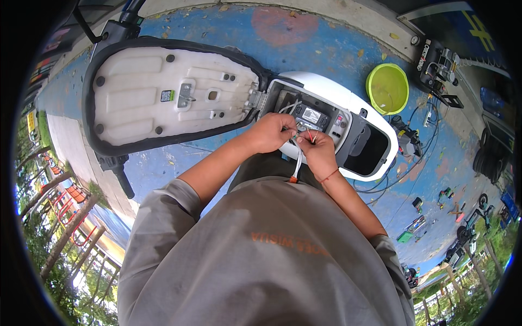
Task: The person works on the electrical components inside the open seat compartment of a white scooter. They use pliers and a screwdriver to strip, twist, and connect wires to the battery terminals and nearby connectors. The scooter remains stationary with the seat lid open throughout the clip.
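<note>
Over the open under-seat compartment [280, 89] of a white scooter, my two hands meet close together. My left hand [272, 132] is closed in a pinch on the end of a thin wire. My right hand [319, 152] pinches thin wires [311, 136] right beside it; the fingers hide their tips. A white cable [298, 163] runs down from between my hands toward my body, with an orange piece [293, 179] at its lower end. Behind my hands, a dark box with a white label [311, 115] sits inside the compartment.
The scooter seat [179, 96] is flipped up to the left, its pale underside showing. A yellow-green basin [387, 88] stands on the blue floor at right. Nearby are an air compressor [437, 65], dark hoses and a pressure-washer-like machine [406, 137]. Scattered tools [416, 225] lie at lower right.
</note>
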A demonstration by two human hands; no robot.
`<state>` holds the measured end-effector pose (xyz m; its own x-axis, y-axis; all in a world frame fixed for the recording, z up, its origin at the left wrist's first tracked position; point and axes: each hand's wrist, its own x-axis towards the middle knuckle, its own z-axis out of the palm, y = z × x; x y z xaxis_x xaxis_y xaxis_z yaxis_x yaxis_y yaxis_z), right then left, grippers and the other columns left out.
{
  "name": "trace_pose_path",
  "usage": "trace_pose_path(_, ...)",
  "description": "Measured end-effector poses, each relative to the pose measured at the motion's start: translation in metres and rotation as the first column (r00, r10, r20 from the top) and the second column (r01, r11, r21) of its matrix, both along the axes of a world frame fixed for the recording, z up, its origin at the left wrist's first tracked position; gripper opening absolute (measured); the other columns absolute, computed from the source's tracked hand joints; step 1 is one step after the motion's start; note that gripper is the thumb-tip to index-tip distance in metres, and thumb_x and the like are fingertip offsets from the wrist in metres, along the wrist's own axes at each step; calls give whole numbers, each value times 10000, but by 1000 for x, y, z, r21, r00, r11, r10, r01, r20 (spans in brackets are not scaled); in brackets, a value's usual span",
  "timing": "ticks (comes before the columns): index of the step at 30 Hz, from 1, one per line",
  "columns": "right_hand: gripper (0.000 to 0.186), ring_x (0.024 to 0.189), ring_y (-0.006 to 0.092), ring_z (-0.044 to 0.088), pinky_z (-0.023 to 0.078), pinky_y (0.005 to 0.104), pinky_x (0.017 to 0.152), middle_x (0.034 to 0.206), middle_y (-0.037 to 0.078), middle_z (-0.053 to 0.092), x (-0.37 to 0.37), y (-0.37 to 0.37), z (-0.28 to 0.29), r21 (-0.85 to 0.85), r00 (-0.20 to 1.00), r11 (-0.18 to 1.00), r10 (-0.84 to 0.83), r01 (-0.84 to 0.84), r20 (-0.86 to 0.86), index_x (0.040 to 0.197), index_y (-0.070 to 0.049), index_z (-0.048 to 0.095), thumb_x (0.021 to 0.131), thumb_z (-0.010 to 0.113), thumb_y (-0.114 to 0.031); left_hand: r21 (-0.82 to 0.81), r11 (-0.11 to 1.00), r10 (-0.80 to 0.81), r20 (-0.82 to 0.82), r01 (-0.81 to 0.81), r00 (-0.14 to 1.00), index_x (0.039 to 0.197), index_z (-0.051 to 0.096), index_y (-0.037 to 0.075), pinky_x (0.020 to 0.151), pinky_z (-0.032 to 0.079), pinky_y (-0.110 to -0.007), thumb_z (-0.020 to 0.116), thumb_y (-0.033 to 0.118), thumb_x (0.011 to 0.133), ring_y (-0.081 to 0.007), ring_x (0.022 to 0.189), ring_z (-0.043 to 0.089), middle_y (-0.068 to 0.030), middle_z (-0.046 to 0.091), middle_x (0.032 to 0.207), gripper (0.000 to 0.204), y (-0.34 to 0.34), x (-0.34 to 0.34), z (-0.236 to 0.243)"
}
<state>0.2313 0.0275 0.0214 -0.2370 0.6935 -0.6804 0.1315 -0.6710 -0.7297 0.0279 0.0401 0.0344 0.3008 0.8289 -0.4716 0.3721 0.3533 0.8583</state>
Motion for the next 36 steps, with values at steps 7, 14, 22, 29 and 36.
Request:
trace_pose_path(7,93,655,86,527,456,286,628,709,40,633,-2,0,7,181,987,977,89,-114,137,835,7,689,914,722,-30,-18,999,43,25,-42,999,944,679,2,773,516,-333,691,55,963,-166,813,640,-84,705,867,58,-5,2,-4)
trace_pose_path(14,102,671,66,512,447,273,625,708,13,618,-7,3,23,234,973,959,112,-159,201,839,15,681,931,715,-15,-20,997,73,20,-73,997,940,686,0,770,551,-401,699,81,912,-325,842,715,-172,733,895,87,-8,4,-6)
trace_pose_path(22,74,663,103,529,468,303,629,741,59,634,-2,1,19,266,978,951,112,-157,178,902,5,676,948,698,-49,-75,992,111,92,-105,990,951,681,1,779,510,-319,690,68,973,-133,813,613,-73,688,850,71,-10,5,-10)
trace_pose_path(29,67,745,298,646,507,368,686,854,155,648,5,4,47,319,964,934,76,-158,254,962,-1,619,977,643,-61,0,989,146,-6,-146,989,964,691,-3,748,519,-327,687,69,972,-150,778,630,-92,703,841,73,-8,11,6)
trace_pose_path(36,53,803,399,672,533,451,715,895,184,671,5,9,43,475,912,820,129,-319,389,952,-10,655,916,679,-41,104,991,93,-74,-85,993,941,700,-3,737,533,-361,707,90,934,-241,775,685,-143,725,855,93,0,9,10)
